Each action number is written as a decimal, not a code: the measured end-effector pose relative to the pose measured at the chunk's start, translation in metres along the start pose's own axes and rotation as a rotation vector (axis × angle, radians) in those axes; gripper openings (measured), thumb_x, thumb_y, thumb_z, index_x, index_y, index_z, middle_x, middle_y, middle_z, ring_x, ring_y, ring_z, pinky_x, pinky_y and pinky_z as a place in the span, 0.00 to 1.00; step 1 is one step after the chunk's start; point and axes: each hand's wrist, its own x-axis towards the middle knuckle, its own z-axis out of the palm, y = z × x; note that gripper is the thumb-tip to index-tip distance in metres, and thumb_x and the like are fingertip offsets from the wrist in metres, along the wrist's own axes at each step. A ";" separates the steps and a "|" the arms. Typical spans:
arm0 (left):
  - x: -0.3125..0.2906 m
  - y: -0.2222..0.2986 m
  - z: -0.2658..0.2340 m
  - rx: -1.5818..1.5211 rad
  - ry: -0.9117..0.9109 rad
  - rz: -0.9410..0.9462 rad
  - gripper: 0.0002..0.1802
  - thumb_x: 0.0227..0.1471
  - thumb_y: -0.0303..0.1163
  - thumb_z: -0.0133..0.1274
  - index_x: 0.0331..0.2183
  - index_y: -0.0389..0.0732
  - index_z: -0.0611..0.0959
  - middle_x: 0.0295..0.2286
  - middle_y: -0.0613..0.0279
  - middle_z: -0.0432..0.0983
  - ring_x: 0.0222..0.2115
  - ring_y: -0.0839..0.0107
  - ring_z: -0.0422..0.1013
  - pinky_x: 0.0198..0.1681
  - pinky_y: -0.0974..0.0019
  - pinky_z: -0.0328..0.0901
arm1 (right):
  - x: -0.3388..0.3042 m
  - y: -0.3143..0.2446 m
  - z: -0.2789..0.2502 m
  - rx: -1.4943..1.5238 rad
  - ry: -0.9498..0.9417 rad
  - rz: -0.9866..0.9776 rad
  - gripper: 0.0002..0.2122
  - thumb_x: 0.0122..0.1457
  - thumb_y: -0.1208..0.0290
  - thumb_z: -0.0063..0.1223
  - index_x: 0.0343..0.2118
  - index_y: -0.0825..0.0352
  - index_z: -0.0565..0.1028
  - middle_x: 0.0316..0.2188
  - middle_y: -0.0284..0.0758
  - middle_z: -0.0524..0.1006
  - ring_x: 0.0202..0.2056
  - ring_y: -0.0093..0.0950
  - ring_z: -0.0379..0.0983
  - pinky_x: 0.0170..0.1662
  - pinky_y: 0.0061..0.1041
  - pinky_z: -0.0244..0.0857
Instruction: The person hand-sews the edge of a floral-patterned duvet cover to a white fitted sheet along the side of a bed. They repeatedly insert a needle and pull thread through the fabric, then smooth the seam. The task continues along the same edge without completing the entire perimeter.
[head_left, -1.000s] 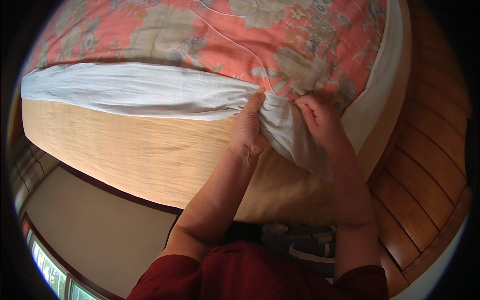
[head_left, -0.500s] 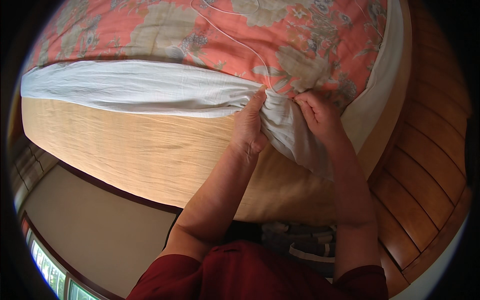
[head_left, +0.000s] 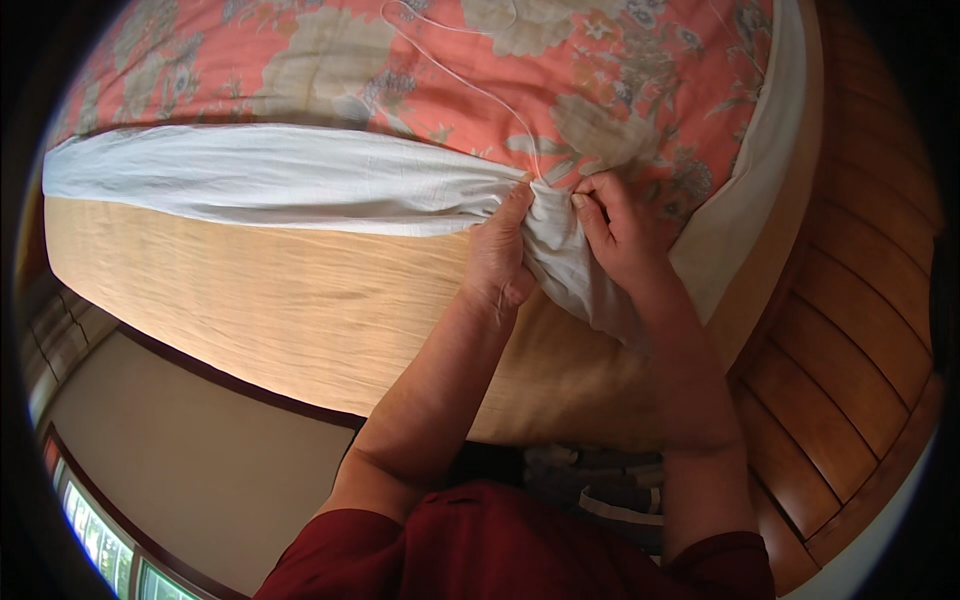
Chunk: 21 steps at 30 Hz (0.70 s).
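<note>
A quilt with a coral floral top (head_left: 330,60) and a white border (head_left: 290,175) lies over the bed. My left hand (head_left: 499,245) grips the bunched white border, thumb on top. Close beside it on the right, my right hand (head_left: 622,225) pinches the quilt where the coral cloth meets the white, finger and thumb together. The white cloth gathers in folds between the hands and hangs down below them. A thin white cord (head_left: 490,98) runs over the coral cloth and ends near my left thumb.
Below the quilt's border, a tan sheet (head_left: 270,280) covers the side of the bed. Wooden slatted panelling (head_left: 850,340) curves along the right. A window (head_left: 95,530) shows at the lower left, and grey cloth (head_left: 590,475) lies near my body.
My right hand has shifted a little left along the quilt's edge, closer to my left hand. The left hand stays in place on the white border.
</note>
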 end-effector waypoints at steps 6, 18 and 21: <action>0.004 -0.005 -0.004 0.053 0.057 0.016 0.21 0.57 0.38 0.39 0.47 0.34 0.70 0.40 0.58 0.69 0.41 0.70 0.67 0.43 0.66 0.63 | 0.009 -0.019 0.010 0.177 0.011 0.074 0.08 0.52 0.74 0.53 0.30 0.66 0.65 0.24 0.35 0.72 0.24 0.30 0.68 0.26 0.28 0.63; -0.005 -0.010 0.000 0.392 0.206 0.229 0.17 0.52 0.31 0.51 0.45 0.37 0.71 0.39 0.60 0.71 0.39 0.69 0.68 0.42 0.67 0.65 | 0.050 -0.085 -0.003 -0.583 -0.228 -0.116 0.03 0.49 0.73 0.49 0.25 0.66 0.72 0.28 0.36 0.70 0.30 0.35 0.72 0.30 0.33 0.66; -0.003 -0.015 -0.003 0.441 0.217 0.220 0.19 0.52 0.31 0.51 0.46 0.38 0.70 0.41 0.60 0.70 0.40 0.69 0.68 0.43 0.66 0.65 | 0.052 -0.082 0.001 -0.658 -0.188 -0.172 0.03 0.48 0.74 0.48 0.25 0.66 0.72 0.27 0.35 0.70 0.31 0.35 0.72 0.31 0.34 0.66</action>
